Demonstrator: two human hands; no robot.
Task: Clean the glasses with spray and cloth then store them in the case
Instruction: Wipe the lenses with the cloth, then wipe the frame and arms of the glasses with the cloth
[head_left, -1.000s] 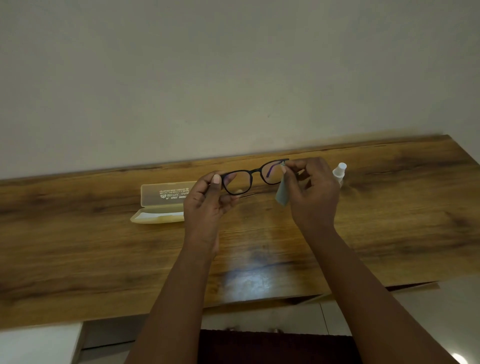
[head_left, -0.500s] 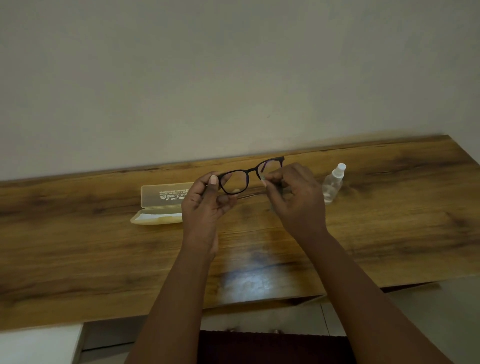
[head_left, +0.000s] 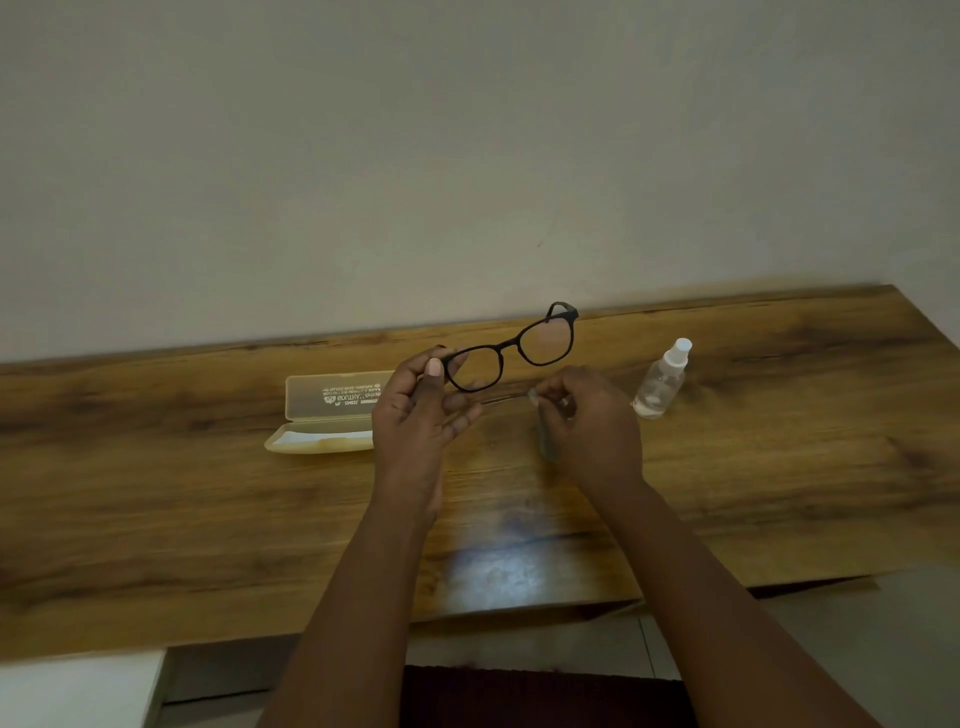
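Observation:
The black-framed glasses (head_left: 511, 345) are held up above the wooden table (head_left: 208, 509), tilted with their right lens higher. My left hand (head_left: 415, 421) pinches the frame at its left end. My right hand (head_left: 592, 421) is just below and right of the glasses, off the lenses, closed on a small grey cloth (head_left: 545, 441) that hangs from its fingers. The open translucent case (head_left: 327, 415) lies on the table to the left of my left hand. A small clear spray bottle (head_left: 662, 382) with a white cap stands to the right of my right hand.
A plain wall (head_left: 467, 156) rises right behind the table's far edge. The table's near edge runs across the lower view, with floor and a dark red fabric (head_left: 519, 696) below it.
My right hand has come off the right lens and dropped down and right with the cloth. The glasses now tilt up at their right end. The left hand kept its hold.

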